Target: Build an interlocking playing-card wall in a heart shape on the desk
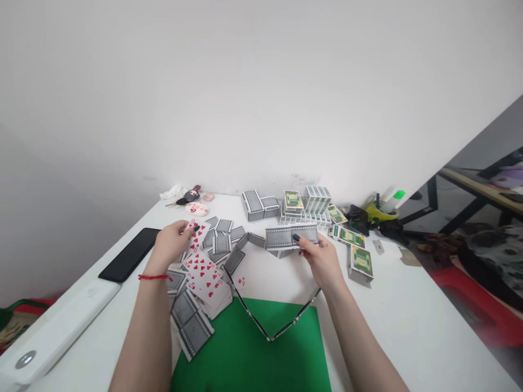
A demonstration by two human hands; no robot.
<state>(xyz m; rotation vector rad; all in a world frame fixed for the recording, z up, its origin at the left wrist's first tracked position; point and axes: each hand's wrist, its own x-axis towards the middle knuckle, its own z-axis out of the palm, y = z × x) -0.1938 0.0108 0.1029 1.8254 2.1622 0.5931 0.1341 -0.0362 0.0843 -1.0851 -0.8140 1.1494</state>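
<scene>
My left hand [176, 239] is closed on a heart-faced playing card [198, 239] above the loose pile at the left. Below it lie face-up heart cards [204, 275] and several grey-backed cards [223, 243]. Between thumb and fingers, my right hand [318, 256] grips grey-backed playing cards [281, 237] that look joined end to end. A bent strip of cards [253, 321], seen edge-on, forms a V over the green mat [261, 365]; how it connects to the held cards is partly hidden. A pair of grey-backed cards [192, 324] lies at the mat's left edge.
Stacked card boxes [317, 200] and grey card stacks [253, 202] stand near the wall. More green card boxes [360, 260] lie at the right, near a yellow holder [382, 209]. A phone [129, 254], a white bar-shaped device [61, 332] and a mouse [196, 208] are left.
</scene>
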